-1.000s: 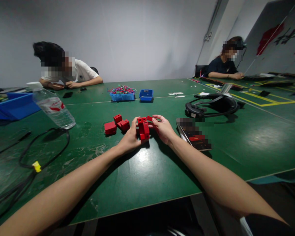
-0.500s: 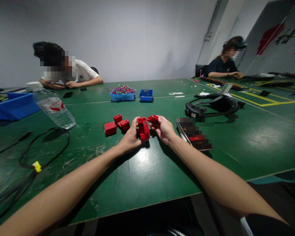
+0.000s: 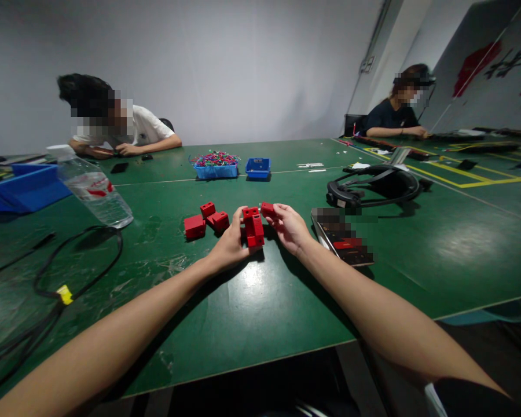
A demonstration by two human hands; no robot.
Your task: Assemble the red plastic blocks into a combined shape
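Note:
My left hand point(image 3: 231, 244) is closed around a cluster of red blocks point(image 3: 254, 227) with small holes in them, above the green table point(image 3: 260, 324). Between the fingertips of my right hand point(image 3: 292, 227) is a single small red block point(image 3: 268, 210), close to the top right of the cluster; whether the two touch I cannot tell. Several loose red blocks point(image 3: 195, 226) lie on the table just left of my left hand. My right palm and part of its fingers show; the underside of the cluster is hidden.
A tilted water bottle point(image 3: 98, 191) and black cable point(image 3: 52, 295) are on the left. Behind stand a blue tray of colourful small parts point(image 3: 217, 171) and a smaller blue tray point(image 3: 258, 168). To the right are a phone point(image 3: 342, 237) and a black headset point(image 3: 373, 186). Two people sit across.
The small red block in my right hand has turned and now shows a squarer face toward me. My left hand and the cluster have barely moved.

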